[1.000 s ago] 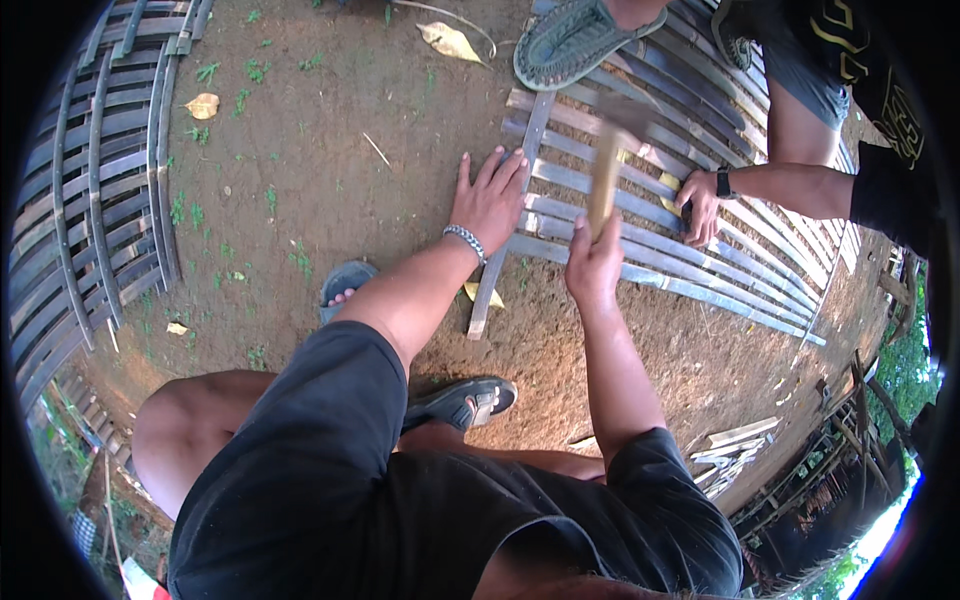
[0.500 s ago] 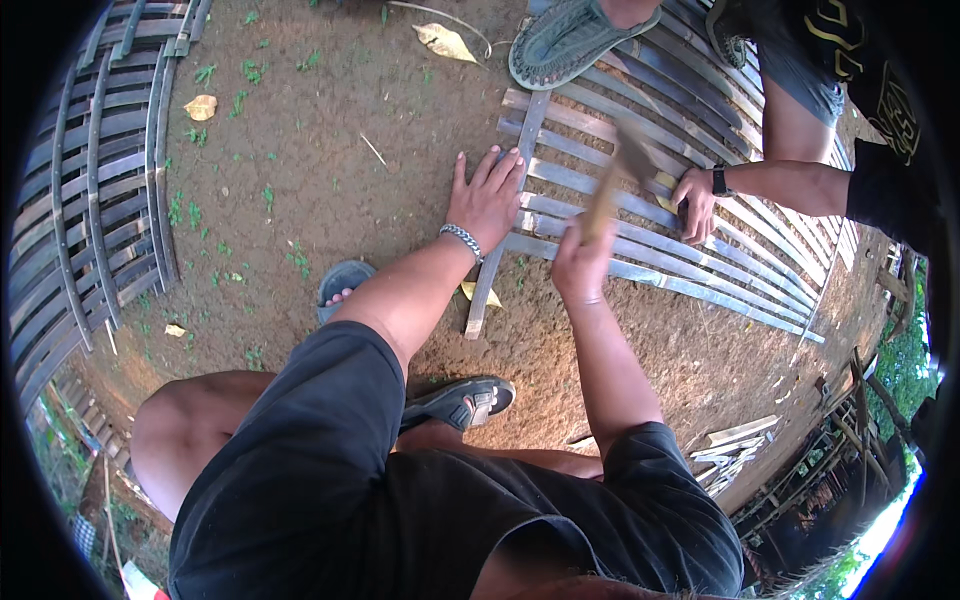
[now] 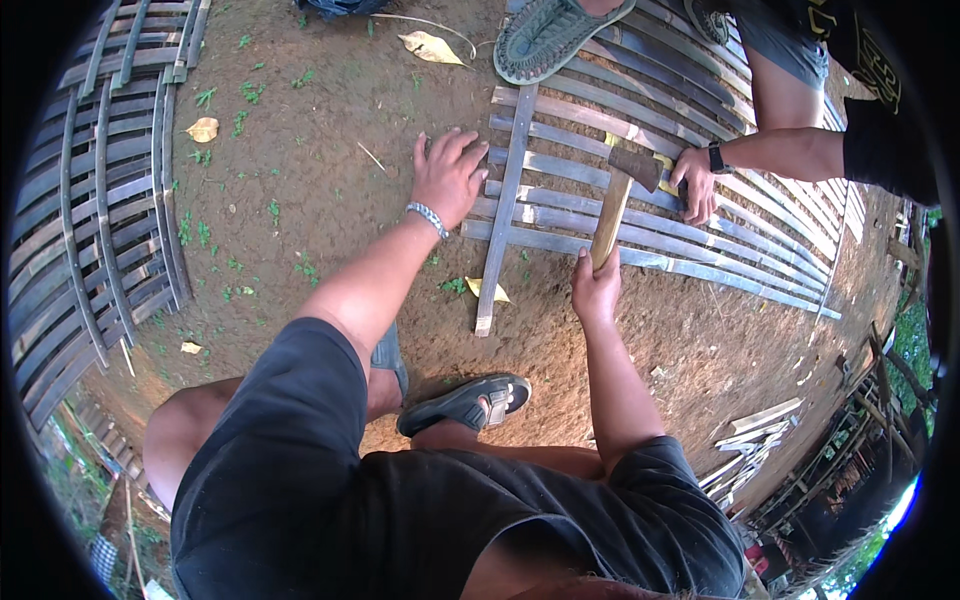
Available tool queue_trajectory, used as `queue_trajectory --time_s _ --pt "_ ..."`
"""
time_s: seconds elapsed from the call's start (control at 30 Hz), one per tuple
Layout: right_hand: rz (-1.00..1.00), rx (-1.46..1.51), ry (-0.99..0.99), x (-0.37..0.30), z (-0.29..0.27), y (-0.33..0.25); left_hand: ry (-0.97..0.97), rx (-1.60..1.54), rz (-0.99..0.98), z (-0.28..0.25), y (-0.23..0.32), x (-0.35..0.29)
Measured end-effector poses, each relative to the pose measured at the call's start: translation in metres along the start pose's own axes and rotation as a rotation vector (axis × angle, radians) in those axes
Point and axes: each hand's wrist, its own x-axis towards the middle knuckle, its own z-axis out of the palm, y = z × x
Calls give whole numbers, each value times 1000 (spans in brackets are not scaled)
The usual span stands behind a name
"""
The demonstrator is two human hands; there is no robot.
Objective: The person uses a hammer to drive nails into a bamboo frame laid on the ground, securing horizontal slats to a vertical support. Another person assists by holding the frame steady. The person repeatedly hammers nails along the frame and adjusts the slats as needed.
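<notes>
A hatchet with a wooden handle [image 3: 611,222] and a dark, rusty head is in my right hand [image 3: 597,287], fingers wrapped round the handle's lower end. Its head lies over a panel of bamboo slats [image 3: 640,243]; whether it touches them I cannot tell. My left hand [image 3: 450,178], fingers spread, is just left of the crosspiece [image 3: 508,180], near the slat ends that stick out past it. It holds nothing I can see. Another person's hand [image 3: 696,186] rests on the slats right of the hatchet head, by a yellow and black object [image 3: 664,172] partly hidden.
The other person's sandaled foot [image 3: 545,38] stands on the panel's far end. More slatted panels [image 3: 120,190] lie at the left. My own sandal [image 3: 465,403] is on the bare soil below the panel. Wood offcuts [image 3: 755,440] lie at the lower right.
My left hand has moved left, off the crosspiece. The hatchet, blurred and raised before, is now still, its head lower over the slats. Slat ends now stick out farther left past the crosspiece.
</notes>
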Motion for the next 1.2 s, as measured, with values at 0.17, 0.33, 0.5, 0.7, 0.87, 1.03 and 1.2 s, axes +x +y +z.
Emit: queue_trajectory --time_s 0.17,0.33,0.5,0.7,0.87,1.03,1.2 --pt "1 -68 -40 -13 6 -11 -37 54 141 -3 -14 27" --pt "-66 -43 -34 -17 11 1 -69 76 264 -1 -21 36" --pt "-41 -25 -5 -9 6 -2 -99 105 383 -1 -24 42" --pt "27 -28 -30 -7 6 -12 -83 107 416 1 -28 42" --pt "-14 -20 -79 -11 10 -11 -74 106 443 3 -29 43" --pt "19 -13 -137 -23 14 -19 -38 66 455 8 -34 41" --pt "-22 10 -144 -30 14 -21 -37 54 474 7 -35 43"
